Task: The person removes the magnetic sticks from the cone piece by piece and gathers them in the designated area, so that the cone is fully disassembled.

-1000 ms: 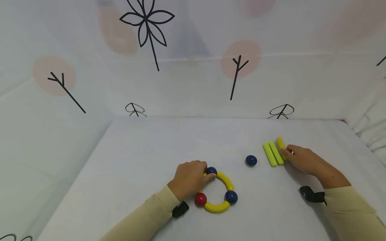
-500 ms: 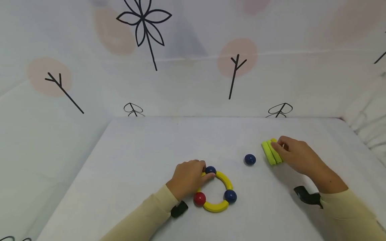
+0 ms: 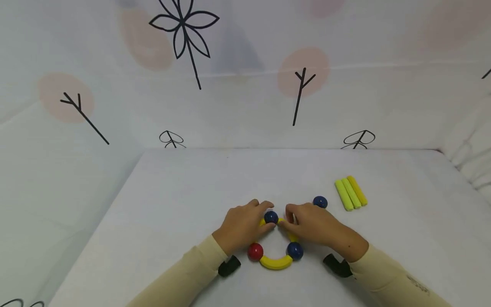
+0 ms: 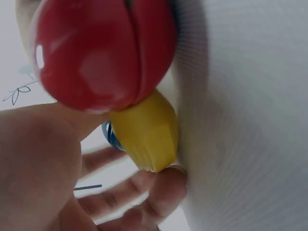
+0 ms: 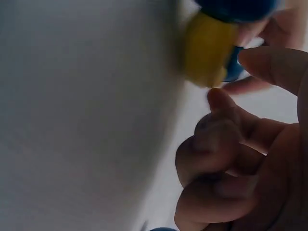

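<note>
The left hand (image 3: pixel 241 224) curls round the bead ring (image 3: pixel 276 263); the right hand (image 3: pixel 318 224), thumb and finger spread, is near a blue ball (image 3: pixel 271 217)

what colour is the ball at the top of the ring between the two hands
Dark blue; the ball shows best in the head view.

Four balls (image 3: pixel 295 251), three sticks (image 3: pixel 351 193), three arcs (image 3: pixel 276 263)

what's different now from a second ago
The right hand let go of the yellow stick, now closer beside the green sticks, and moved left to the ring. The left hand stays at the ring; the green sticks and loose blue ball look unmoved.
</note>
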A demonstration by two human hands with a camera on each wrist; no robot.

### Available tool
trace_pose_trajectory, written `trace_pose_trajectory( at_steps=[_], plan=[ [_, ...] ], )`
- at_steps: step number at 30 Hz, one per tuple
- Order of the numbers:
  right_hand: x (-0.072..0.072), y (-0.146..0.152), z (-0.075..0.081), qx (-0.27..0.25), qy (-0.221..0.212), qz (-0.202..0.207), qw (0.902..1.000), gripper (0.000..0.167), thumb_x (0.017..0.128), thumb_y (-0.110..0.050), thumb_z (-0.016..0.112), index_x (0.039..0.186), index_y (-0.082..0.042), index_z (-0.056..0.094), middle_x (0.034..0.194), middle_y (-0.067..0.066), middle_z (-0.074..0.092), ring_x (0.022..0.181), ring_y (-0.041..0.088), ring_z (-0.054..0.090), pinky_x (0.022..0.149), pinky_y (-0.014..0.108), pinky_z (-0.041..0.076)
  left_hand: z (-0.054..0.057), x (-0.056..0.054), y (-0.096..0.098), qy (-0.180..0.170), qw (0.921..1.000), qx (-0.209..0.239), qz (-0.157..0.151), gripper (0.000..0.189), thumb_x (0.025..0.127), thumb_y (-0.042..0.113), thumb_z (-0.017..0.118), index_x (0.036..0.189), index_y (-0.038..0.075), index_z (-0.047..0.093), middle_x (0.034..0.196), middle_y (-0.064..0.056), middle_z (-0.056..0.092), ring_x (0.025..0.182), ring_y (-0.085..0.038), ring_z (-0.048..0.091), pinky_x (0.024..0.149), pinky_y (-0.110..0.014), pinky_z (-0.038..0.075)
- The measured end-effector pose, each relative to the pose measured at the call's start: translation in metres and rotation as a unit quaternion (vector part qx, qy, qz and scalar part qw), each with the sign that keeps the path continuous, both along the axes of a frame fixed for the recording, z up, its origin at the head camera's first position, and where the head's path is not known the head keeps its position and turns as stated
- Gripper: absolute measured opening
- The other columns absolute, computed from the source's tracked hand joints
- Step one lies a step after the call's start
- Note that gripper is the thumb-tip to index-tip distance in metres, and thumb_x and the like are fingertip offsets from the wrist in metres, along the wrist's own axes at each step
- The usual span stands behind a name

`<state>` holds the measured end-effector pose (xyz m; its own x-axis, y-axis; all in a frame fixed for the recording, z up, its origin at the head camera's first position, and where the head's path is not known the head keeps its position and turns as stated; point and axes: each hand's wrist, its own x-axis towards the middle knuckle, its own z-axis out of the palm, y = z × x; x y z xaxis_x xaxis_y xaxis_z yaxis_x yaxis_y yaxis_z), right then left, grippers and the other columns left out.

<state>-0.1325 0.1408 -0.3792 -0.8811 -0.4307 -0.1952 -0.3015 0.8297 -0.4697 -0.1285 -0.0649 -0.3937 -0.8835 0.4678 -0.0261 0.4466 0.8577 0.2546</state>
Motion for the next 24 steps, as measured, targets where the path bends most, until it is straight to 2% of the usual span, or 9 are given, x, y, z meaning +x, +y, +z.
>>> trace_pose_trajectory(
  at_steps=[3, 6, 9, 14, 20, 24],
  plan=[
    [-0.002, 0.001, -0.008, 0.012, -0.015, 0.006, 0.9998, 0.025, 0.091, -0.035, 0.072, 0.081, -0.017, 0.059, 0.060, -0.005, 0.053, 0.055, 0.010, 0.049, 0.052, 0.024, 0.038, 0.000, 0.001, 0.000, 0.017, 0.9993, 0.004, -0.032, 0.047, 0.092, 0.044, 0.070, 0.135, 0.027, 0.062, 0.110, 0.001, 0.068, 0.067, -0.006, 0.057, 0.056, -0.020, 0.046],
    [-0.003, 0.003, -0.012, 0.016, -0.040, 0.008, 0.9990, 0.026, 0.089, -0.036, 0.074, 0.079, -0.018, 0.059, 0.061, -0.004, 0.054, 0.056, 0.011, 0.050, 0.053, 0.025, 0.037, 0.000, 0.001, 0.000, 0.016, 0.9990, 0.008, -0.042, 0.044, 0.092, 0.042, 0.071, 0.133, 0.028, 0.064, 0.110, 0.003, 0.069, 0.077, -0.005, 0.062, 0.060, -0.020, 0.048],
    [-0.004, 0.004, -0.015, 0.010, -0.047, 0.014, 0.9987, 0.027, 0.090, -0.036, 0.073, 0.075, -0.018, 0.058, 0.060, -0.005, 0.051, 0.056, 0.011, 0.049, 0.053, 0.024, 0.035, -0.001, 0.001, 0.000, 0.015, 0.9989, 0.009, -0.044, 0.043, 0.092, 0.042, 0.070, 0.132, 0.027, 0.065, 0.111, 0.004, 0.071, 0.085, -0.006, 0.066, 0.067, -0.022, 0.052],
    [-0.004, 0.007, -0.018, 0.001, -0.044, 0.021, 0.9988, 0.030, 0.090, -0.035, 0.073, 0.070, -0.019, 0.057, 0.057, -0.006, 0.048, 0.055, 0.010, 0.048, 0.053, 0.023, 0.033, 0.000, 0.002, -0.001, 0.018, 0.9991, 0.014, -0.037, 0.042, 0.092, 0.042, 0.071, 0.130, 0.026, 0.067, 0.112, 0.005, 0.073, 0.090, -0.007, 0.068, 0.073, -0.024, 0.055],
    [-0.005, 0.009, -0.018, -0.012, -0.047, 0.025, 0.9985, 0.029, 0.092, -0.033, 0.072, 0.071, -0.019, 0.057, 0.058, -0.006, 0.047, 0.055, 0.009, 0.047, 0.052, 0.022, 0.033, 0.000, 0.002, 0.002, 0.027, 0.9988, 0.020, -0.036, 0.041, 0.090, 0.040, 0.073, 0.127, 0.024, 0.069, 0.114, 0.004, 0.074, 0.097, -0.011, 0.071, 0.075, -0.027, 0.057],
    [-0.005, 0.012, -0.017, -0.026, -0.048, 0.033, 0.9979, 0.029, 0.093, -0.032, 0.071, 0.071, -0.019, 0.057, 0.058, -0.007, 0.045, 0.054, 0.008, 0.046, 0.051, 0.021, 0.032, 0.000, 0.001, 0.003, 0.026, 0.9989, 0.018, -0.035, 0.041, 0.089, 0.040, 0.074, 0.126, 0.024, 0.069, 0.113, 0.005, 0.075, 0.095, -0.010, 0.071, 0.073, -0.027, 0.057]
  ],
)
